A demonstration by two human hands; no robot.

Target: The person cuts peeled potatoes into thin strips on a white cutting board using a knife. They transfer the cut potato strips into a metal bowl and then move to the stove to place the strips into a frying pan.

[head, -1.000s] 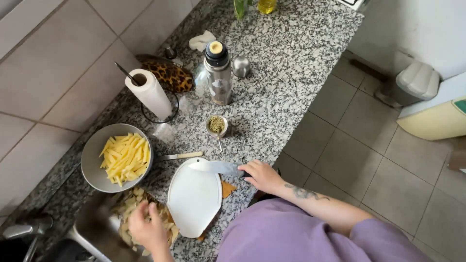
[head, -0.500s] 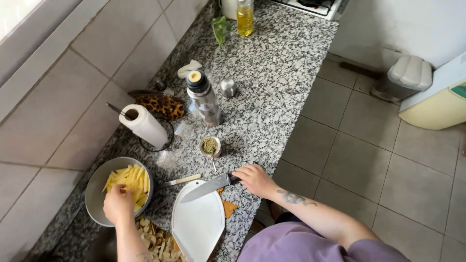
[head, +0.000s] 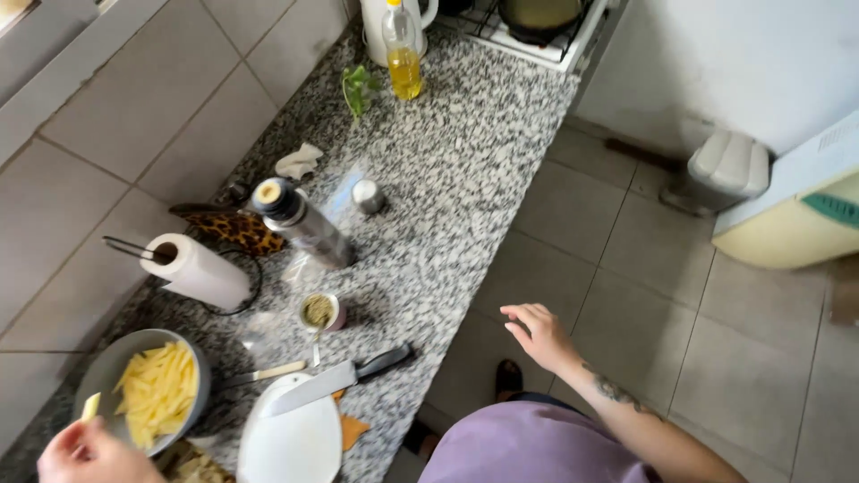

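Note:
At the lower left, my left hand (head: 85, 454) pinches a pale potato stick (head: 90, 407) beside the grey bowl (head: 106, 368) of cut potato sticks (head: 159, 392). My right hand (head: 540, 335) hovers open off the counter's edge, over the tiled floor, holding nothing. A large knife (head: 335, 379) with a black handle lies across the white cutting board (head: 291, 440), its handle pointing toward my right hand. A small knife with a pale handle (head: 267, 372) lies next to the bowl.
On the speckled granite counter (head: 447, 179) stand a paper towel roll (head: 199, 269), a metal flask (head: 300, 224), a small cup of green seasoning (head: 319, 312), a small tin (head: 366, 196) and an oil bottle (head: 403, 54). A stove (head: 537, 22) is at the far end, a white bin (head: 723, 172) on the floor.
My right hand has let go of the large knife and moved right, off the counter. My left hand has dropped lower beside the bowl. The view has tilted up.

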